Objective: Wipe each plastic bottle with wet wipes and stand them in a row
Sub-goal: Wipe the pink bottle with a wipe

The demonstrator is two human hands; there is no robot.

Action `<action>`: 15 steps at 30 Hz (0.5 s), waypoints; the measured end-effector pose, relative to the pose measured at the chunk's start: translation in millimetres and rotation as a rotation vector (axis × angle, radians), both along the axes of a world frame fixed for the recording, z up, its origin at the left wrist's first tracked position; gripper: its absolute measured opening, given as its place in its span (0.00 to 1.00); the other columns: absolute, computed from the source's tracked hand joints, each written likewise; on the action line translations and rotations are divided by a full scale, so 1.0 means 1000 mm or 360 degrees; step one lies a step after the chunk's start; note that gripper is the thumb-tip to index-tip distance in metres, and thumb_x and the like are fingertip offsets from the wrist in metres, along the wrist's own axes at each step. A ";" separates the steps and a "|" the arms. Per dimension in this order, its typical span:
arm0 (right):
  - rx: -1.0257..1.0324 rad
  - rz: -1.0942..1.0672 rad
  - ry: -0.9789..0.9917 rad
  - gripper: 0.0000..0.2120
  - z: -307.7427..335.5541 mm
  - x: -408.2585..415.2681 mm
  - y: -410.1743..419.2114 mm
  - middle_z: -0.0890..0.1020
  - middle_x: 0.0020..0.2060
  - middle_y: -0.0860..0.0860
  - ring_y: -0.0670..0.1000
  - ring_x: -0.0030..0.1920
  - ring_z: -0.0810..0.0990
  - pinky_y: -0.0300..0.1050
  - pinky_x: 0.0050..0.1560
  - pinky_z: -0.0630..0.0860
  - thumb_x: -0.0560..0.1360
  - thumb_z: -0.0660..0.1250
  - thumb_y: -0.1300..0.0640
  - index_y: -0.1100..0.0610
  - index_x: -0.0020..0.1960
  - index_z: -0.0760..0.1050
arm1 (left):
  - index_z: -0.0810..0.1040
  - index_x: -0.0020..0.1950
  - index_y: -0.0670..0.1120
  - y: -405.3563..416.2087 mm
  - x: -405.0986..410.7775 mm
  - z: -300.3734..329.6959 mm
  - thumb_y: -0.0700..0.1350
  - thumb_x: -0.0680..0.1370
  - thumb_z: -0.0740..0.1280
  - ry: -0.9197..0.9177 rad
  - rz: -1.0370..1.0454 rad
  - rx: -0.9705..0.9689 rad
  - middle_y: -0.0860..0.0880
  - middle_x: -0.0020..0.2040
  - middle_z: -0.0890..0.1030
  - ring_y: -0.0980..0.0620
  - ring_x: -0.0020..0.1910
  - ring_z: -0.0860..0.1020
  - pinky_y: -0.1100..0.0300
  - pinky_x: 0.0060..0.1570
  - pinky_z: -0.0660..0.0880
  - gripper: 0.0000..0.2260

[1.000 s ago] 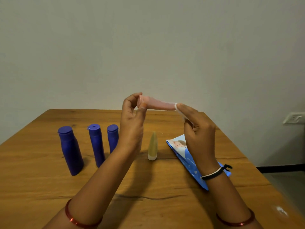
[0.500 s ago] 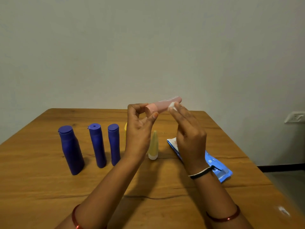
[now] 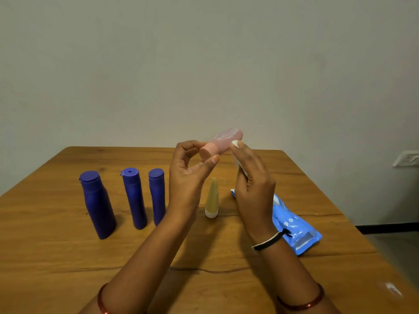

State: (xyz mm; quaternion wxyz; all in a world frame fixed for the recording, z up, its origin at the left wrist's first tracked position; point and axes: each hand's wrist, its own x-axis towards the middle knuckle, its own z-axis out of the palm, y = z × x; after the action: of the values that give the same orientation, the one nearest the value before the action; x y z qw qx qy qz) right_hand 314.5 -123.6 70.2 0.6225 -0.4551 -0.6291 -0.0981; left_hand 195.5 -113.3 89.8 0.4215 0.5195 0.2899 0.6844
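Observation:
My left hand [image 3: 188, 177] pinches the cap end of a small pink bottle [image 3: 223, 142], held in the air above the table and pointing away to the right. My right hand [image 3: 254, 182] holds a white wet wipe [image 3: 235, 145] against the bottle's side. Three dark blue bottles [image 3: 97, 205] [image 3: 133, 198] [image 3: 157, 196] stand in a row on the left. A small yellow tube-shaped bottle [image 3: 212, 198] stands on its white cap just beyond my hands.
A blue wet-wipe pack [image 3: 294, 227] lies on the wooden table [image 3: 56, 257] to the right of my right wrist. The table's right edge drops to the floor; a wall socket [image 3: 405, 158] is at the far right.
The pink bottle has turned from lying sideways to pointing away and up to the right. My right hand with the wipe has slid along the bottle's body.

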 end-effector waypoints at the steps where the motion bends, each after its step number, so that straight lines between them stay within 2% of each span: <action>1: -0.0014 0.0028 -0.0017 0.26 -0.001 -0.002 0.000 0.77 0.63 0.54 0.48 0.65 0.73 0.40 0.63 0.71 0.70 0.58 0.78 0.61 0.64 0.75 | 0.75 0.51 0.50 0.001 0.000 0.000 0.36 0.73 0.71 -0.0018 0.0019 -0.0005 0.57 0.51 0.78 0.60 0.55 0.78 0.52 0.55 0.79 0.12; 4: -0.0011 0.0085 -0.0011 0.23 0.001 -0.003 -0.002 0.77 0.62 0.54 0.48 0.65 0.73 0.38 0.63 0.70 0.72 0.60 0.77 0.62 0.62 0.76 | 0.75 0.53 0.48 0.003 -0.001 0.000 0.36 0.74 0.70 -0.0046 0.0051 0.0007 0.58 0.50 0.79 0.61 0.54 0.78 0.51 0.56 0.79 0.12; 8: 0.0031 0.0015 0.0115 0.16 0.007 0.006 0.001 0.77 0.61 0.54 0.45 0.63 0.74 0.35 0.62 0.69 0.74 0.68 0.68 0.61 0.61 0.77 | 0.77 0.58 0.52 0.007 -0.006 -0.003 0.38 0.76 0.68 -0.0118 -0.0012 -0.0056 0.55 0.53 0.81 0.52 0.59 0.78 0.51 0.58 0.77 0.14; 11: 0.0083 -0.0064 0.0068 0.14 0.007 0.009 0.007 0.78 0.60 0.55 0.47 0.63 0.75 0.38 0.62 0.71 0.75 0.66 0.68 0.62 0.60 0.78 | 0.78 0.57 0.49 0.006 -0.006 -0.004 0.35 0.76 0.67 -0.0091 -0.0040 -0.0061 0.58 0.51 0.81 0.55 0.58 0.78 0.50 0.59 0.77 0.13; 15: 0.0049 -0.0048 -0.0151 0.21 -0.002 -0.006 0.010 0.78 0.61 0.55 0.50 0.63 0.75 0.44 0.62 0.72 0.72 0.62 0.74 0.61 0.62 0.77 | 0.76 0.57 0.45 0.004 -0.004 -0.007 0.33 0.76 0.66 -0.0037 -0.0051 -0.0012 0.52 0.51 0.81 0.57 0.52 0.80 0.58 0.53 0.77 0.12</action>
State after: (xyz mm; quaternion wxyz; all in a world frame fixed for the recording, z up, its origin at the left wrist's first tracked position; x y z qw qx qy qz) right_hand 308.5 -113.2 68.5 0.5975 -0.4496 -0.6494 -0.1386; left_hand 191.0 -109.0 83.3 0.4376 0.5145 0.2794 0.6824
